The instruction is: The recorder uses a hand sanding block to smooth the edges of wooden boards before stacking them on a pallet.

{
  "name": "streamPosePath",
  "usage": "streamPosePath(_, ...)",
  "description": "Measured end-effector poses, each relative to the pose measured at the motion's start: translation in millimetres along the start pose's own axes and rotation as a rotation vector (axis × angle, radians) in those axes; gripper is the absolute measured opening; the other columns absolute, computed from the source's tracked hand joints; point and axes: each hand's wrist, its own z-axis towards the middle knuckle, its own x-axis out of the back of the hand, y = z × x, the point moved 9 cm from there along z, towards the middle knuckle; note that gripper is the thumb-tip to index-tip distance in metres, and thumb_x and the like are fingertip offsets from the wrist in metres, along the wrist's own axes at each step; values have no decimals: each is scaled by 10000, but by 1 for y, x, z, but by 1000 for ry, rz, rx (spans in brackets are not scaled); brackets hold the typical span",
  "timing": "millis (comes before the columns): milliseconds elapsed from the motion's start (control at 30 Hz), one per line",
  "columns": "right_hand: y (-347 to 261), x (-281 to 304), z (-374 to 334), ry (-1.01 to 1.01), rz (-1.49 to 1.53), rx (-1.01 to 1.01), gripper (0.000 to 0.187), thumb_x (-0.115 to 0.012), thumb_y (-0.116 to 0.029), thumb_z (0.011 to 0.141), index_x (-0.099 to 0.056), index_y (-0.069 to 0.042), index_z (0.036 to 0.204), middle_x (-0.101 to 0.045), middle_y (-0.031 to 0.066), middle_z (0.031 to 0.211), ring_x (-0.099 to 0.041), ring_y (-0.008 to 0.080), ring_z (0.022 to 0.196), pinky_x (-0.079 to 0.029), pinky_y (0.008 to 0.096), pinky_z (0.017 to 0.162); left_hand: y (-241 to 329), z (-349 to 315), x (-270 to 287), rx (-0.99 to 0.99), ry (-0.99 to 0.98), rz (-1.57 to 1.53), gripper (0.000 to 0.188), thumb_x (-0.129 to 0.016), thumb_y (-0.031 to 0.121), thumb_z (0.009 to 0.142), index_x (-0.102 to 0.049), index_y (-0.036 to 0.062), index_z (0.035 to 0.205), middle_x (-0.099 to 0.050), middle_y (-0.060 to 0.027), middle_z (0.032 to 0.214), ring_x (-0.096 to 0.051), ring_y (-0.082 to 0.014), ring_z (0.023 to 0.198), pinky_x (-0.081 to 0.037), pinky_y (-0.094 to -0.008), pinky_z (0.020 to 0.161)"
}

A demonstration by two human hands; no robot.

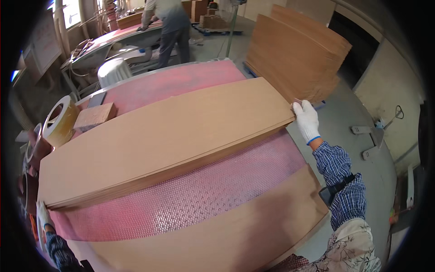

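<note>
- Stacked boards (167,136) lie across our table (195,208).
- Our right grip (306,119), loosely curled, touches their right end; we cannot tell its hold.
- Our left grip (44,216) is partly hidden, its closure unclear.

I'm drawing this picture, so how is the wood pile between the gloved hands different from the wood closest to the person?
The wood pile has the left hand and right hand at its ends; neither hand touches the closest wood. The closest wood has a dark shadow on it, while the wood pile's top looks evenly lit. Both are light brown with flat tops, on the pink table.
</note>
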Motion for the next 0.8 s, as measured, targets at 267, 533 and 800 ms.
streamPosePath(267, 10, 12, -13, 6, -11, -21, 377, -564, -362, 935, -608, 11, 973, -666, 240, 995, -633, 400, 955, -478, 439, 829, -26, 2, 22, 197, -14, -771, 464, -563, 272, 968, -501, 30, 1358, -587, -60, 1201, -536, -190, 1101, -408, -329, 971)
streamPosePath(533, 1, 6, -8, 26, -120, -24, 365, -567, -350, 936, -595, 14, 953, -663, 243, 984, -621, 423, 954, -472, 472, 816, -1, -13, 3, 186, 98, -749, 396, -613, 260, 956, -579, 28, 1275, -616, -57, 1171, -554, -179, 1084, -421, -328, 961)
streamPosePath(800, 14, -22, -8, -156, 186, -70, 317, -591, -313, 933, -618, 2, 924, -672, 134, 897, -641, 235, 843, -495, 369, 748, 62, -28, 13, 60, 108, 153, 557, -455, 345, 1009, -410, -5, 1440, -420, -273, 1467, -431, -405, 1335, -350, -413, 1084)
